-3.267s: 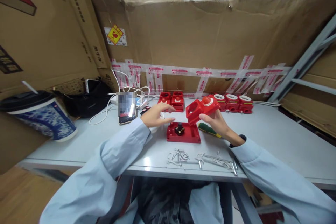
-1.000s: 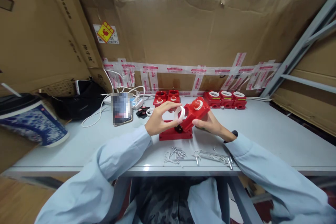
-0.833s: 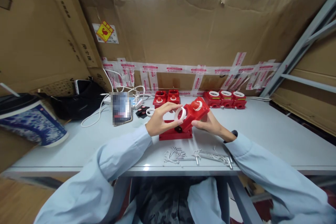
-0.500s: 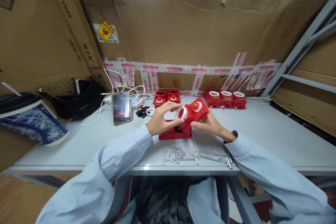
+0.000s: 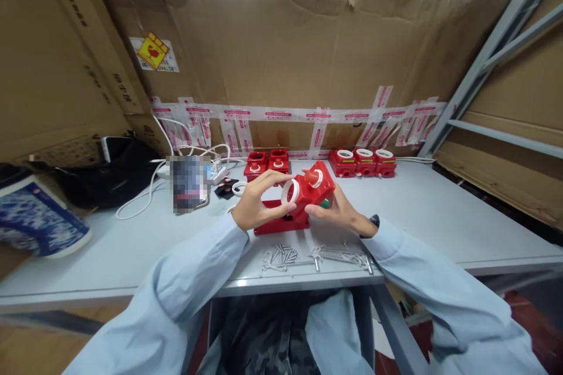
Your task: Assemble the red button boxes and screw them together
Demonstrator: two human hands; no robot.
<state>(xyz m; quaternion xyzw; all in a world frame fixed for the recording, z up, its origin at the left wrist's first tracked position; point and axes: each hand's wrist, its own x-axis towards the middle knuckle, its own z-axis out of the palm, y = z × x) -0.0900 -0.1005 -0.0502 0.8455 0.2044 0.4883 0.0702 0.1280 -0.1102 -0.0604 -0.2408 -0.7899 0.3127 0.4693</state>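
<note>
Above the table, my right hand grips a red plastic housing from its right side, thumb on the near face. A red knob with a white collar sticks up from the housing, and a green part shows beside the right thumb. My left hand pinches a white ring between thumb and fingers at the housing's left opening. Whether the ring is fully seated I cannot tell. Below the hands, a red base piece lies on the table, partly hidden by them.
Loose screws and hex keys lie near the table's front edge. Red housings with white rings stand at the back right, two more red housings at the back middle. A phone, cables and a patterned cup are leftward.
The camera view has shifted, so the scene sits further left. Both hands keep their hold on the housing and ring, and a little more of the green part shows.
</note>
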